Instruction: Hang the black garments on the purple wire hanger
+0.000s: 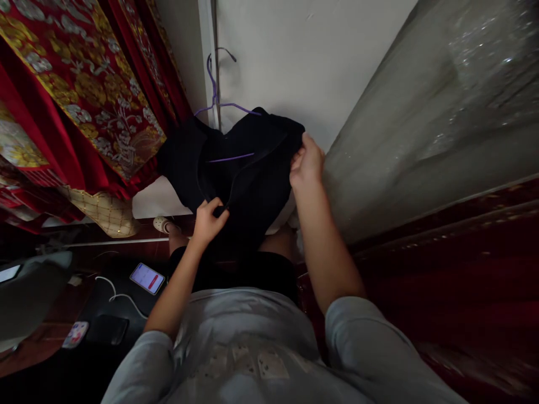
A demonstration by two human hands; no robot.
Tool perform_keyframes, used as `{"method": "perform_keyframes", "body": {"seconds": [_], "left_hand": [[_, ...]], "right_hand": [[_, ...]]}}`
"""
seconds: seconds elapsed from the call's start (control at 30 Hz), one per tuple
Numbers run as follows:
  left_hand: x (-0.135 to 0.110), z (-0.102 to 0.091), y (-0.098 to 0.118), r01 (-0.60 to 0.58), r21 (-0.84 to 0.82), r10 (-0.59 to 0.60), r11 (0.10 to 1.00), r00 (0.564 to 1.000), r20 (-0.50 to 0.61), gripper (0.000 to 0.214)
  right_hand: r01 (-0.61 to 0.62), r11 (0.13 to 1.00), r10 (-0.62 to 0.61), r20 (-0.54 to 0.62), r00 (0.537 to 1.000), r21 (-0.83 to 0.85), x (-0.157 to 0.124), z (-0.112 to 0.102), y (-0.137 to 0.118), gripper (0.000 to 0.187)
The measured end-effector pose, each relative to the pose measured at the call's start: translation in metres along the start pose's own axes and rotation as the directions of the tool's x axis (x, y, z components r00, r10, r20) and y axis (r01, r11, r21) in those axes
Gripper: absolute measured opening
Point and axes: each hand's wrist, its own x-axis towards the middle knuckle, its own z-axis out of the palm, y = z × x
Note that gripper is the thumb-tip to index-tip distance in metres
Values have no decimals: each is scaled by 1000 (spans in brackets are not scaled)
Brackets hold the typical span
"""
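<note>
At the frame's centre, the left hand (206,222) pinches the neckline of a dark garment (256,185) on a purple hanger (214,90), the right hand (310,160) holding its right edge, with embroidered red fabric (90,84) upper left and a lit phone (147,278) lower left.

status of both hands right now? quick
Left hand: closed, grip on the neck-opening edge of the dark top.
Right hand: closed, holding the top's outer edge near the shoulder.
</note>
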Motion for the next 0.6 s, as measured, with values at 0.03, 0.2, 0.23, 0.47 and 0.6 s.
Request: {"method": "perform_keyframes", "body": {"seconds": [0.03,0.2,0.23,0.47,0.6], "left_hand": [[-6,4,3,44,-66,-48,997,997,-62,19],[-30,18,15,228,-490,-353,842,918,-180,48],[-33,19,17,229,-547,-377,805,910,-174,65],[-35,7,36,217,-689,-433,691,888,-155,61],[-31,-2,52,211,-684,-385,698,917,-109,24]], "right_hand": [[-30,999,28,-83,996,-21,-10,-2,3,31],[4,995,-18,-134,991,-100,-109,-14,2,34],[-6,995,0,-55,998,-100,-130,-13,-1,30],[-97,926,306,577,757,-365,-183,7,-25,32],[30,935,191,572,797,-354,-183,11,-30,22]]}}
